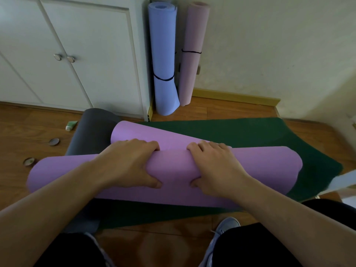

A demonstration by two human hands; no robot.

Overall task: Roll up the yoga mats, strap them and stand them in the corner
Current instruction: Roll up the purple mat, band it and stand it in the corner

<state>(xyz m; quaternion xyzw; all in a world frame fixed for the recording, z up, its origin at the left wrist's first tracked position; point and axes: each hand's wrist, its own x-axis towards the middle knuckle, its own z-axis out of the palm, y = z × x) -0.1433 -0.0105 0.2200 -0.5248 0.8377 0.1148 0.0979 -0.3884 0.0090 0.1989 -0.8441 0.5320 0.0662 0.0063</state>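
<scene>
Seen from the head camera, a person crouched over a purple yoga mat (173, 170) that lay mostly rolled across the near middle of the wooden floor (221, 112), its unrolled tail running away toward the far left. The left hand (133, 164) gripped the roll left of centre, fingers curled over its far side and thumb pressed into the near side. The right hand (215, 166) gripped it just to the right in the same way, the two hands near each other but apart.

The roll rested on a dark green mat (260, 137) spread flat beneath it and reaching to the right. A dark grey mat (90, 130) lay under the purple tail at the far left, its far end curled up.

In the far corner, two rolled mats stood upright side by side: a blue mat (163, 54) against the white cabinet (77, 45), and a pink mat (192, 54) against the wall (269, 45) to its right. Each was bound by a dark strap, the blue mat's strap (163, 78) low on the roll and the pink mat's strap (191, 52) near mid-height.

A small green tube (70, 125) and two round lids (54, 141) lay on the floor at the left. A grey shoe (225, 228) showed at the near edge.
</scene>
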